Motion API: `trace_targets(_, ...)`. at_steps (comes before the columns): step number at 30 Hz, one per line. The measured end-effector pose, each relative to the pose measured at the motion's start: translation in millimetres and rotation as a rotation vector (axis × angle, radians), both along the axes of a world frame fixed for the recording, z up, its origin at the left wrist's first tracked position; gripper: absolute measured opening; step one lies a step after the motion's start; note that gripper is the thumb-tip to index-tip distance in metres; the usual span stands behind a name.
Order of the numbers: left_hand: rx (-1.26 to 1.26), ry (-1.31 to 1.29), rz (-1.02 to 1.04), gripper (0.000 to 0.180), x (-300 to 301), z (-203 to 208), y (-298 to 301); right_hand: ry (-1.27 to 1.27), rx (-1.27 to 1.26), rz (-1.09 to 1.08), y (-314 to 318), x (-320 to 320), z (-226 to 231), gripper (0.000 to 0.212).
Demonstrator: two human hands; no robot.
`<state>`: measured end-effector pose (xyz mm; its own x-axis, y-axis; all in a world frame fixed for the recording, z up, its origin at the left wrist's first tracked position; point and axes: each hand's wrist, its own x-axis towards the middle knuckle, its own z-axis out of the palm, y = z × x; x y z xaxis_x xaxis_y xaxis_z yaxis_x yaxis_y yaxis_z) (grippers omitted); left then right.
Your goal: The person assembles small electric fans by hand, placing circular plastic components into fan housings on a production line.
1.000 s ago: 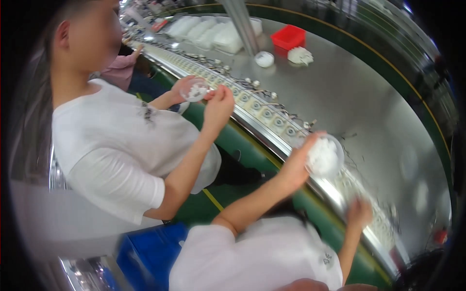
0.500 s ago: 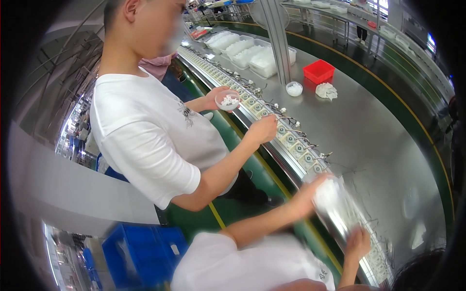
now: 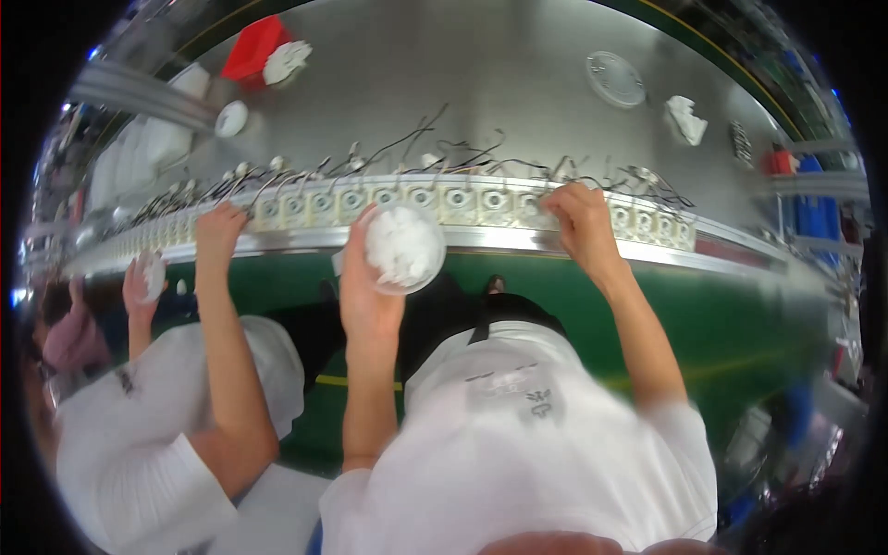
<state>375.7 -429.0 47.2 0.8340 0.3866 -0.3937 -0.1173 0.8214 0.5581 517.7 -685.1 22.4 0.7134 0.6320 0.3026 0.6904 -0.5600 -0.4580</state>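
Near the middle of the frame, the left hand (image 3: 368,310) grips a clear, round plastic tub (image 3: 438,250) filled with small white pieces (image 3: 401,242). Right of centre, the right hand (image 3: 585,227) bends its fingers at a long row of square, cream-coloured units (image 3: 459,201); I can't tell whether they pinch anything. A red plastic bin (image 3: 250,55) sits at the upper left.

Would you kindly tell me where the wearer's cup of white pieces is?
In the head view, the cup is just left of centre, held in the left hand, at the near side of the row of square parts.
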Motion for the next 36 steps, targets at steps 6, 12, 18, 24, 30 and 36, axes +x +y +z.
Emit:
trace_targets(6, 0.063, 0.104, -0.001, 0.043, 6, -2, -13, 0.042, 0.137, -0.44, -61, -14, 20, 0.009)
trace_targets(12, -0.017, 0.009, -0.146, 0.04, 12, 9, -25, 0.142, 0.08, -0.35, -53, -36, 11, 0.008)
trace_targets(18, -0.016, 0.055, -0.2, 0.032, 28, -5, -47, 0.236, 0.331, -0.164, 5, -44, 46, 0.013)
trace_targets(24, 0.118, 0.08, -0.28, 0.037, 32, -1, -63, 0.06, 0.163, -0.062, 47, -36, 52, 0.025)
trace_targets(30, 0.134, 0.06, -0.305, 0.036, 29, 6, -54, 0.001, 0.176, -0.029, 68, -35, 40, 0.02)
trace_targets(36, 0.198, 0.043, -0.226, 0.035, 22, -24, -50, -0.244, 0.183, 0.07, 74, -37, 43, 0.02)
